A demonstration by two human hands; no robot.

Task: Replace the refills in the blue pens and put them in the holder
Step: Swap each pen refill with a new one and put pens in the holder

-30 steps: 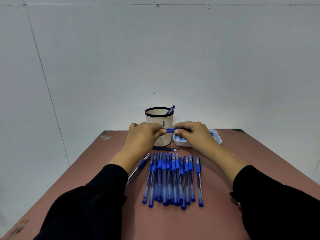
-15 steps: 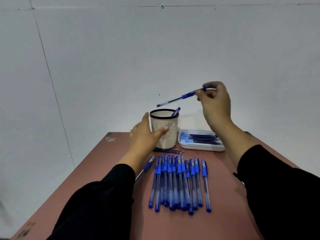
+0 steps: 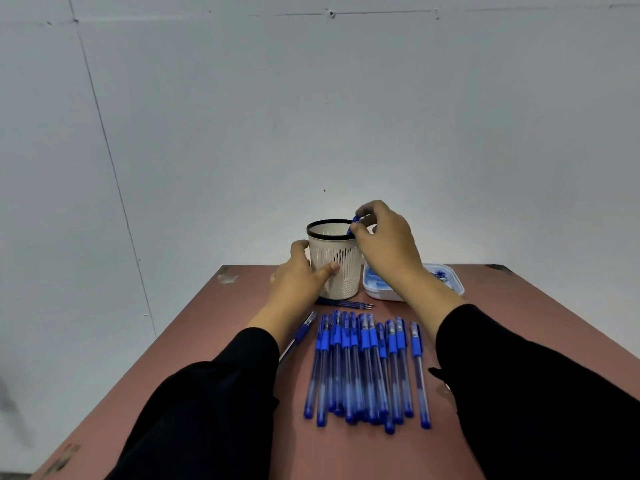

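Observation:
A white mesh holder (image 3: 335, 261) with a black rim stands at the table's far middle. My left hand (image 3: 302, 276) grips its left side, thumb across the front. My right hand (image 3: 382, 242) is at the holder's right rim and pinches the top of a blue pen (image 3: 354, 224) whose lower part is down inside the holder. A row of several blue pens (image 3: 367, 368) lies on the table in front of me. One more pen (image 3: 298, 336) lies slanted beside my left forearm.
A white tray (image 3: 382, 294) with blue refills sits right of the holder, partly hidden by my right forearm. Two loose refills (image 3: 348, 303) lie in front of the holder. The reddish-brown table (image 3: 207, 327) ends at a white wall behind.
My right hand came down from above with the pen and lowered it into the holder. My left hand moved forward and took hold of the holder's side.

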